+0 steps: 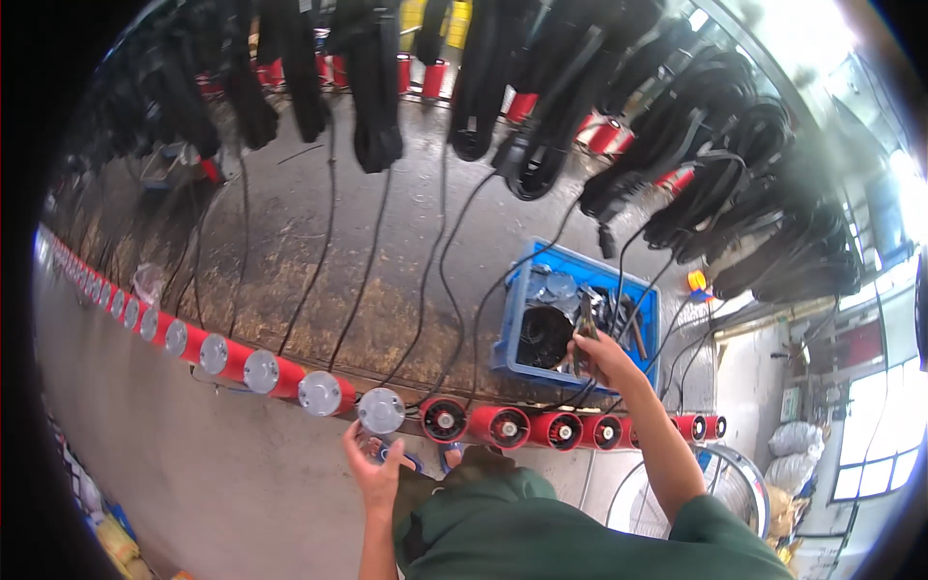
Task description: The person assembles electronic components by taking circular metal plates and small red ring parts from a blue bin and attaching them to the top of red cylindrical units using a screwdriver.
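A row of red cylindrical housings [222,358] runs along the bench's near edge, a black cable trailing from each. Those on the left have clear round discs on their ends; the ones on the right show dark insides, such as this uncapped housing [444,420]. Just below the rightmost clear disc [382,412] is my left hand [373,474], fingers apart and curved; whether a fingertip touches the rim I cannot tell. My right hand [604,360] is closed round a pair of pliers [584,333] above the blue crate [510,324], their jaws pointing away from me.
Thick bundles of black cable [372,106] hang across the far side. Clear discs [559,286], a dark coil [546,333] and metal parts lie in the crate. A yellow and blue object [698,282] sits right of it. A large wire spool [759,493] stands at lower right.
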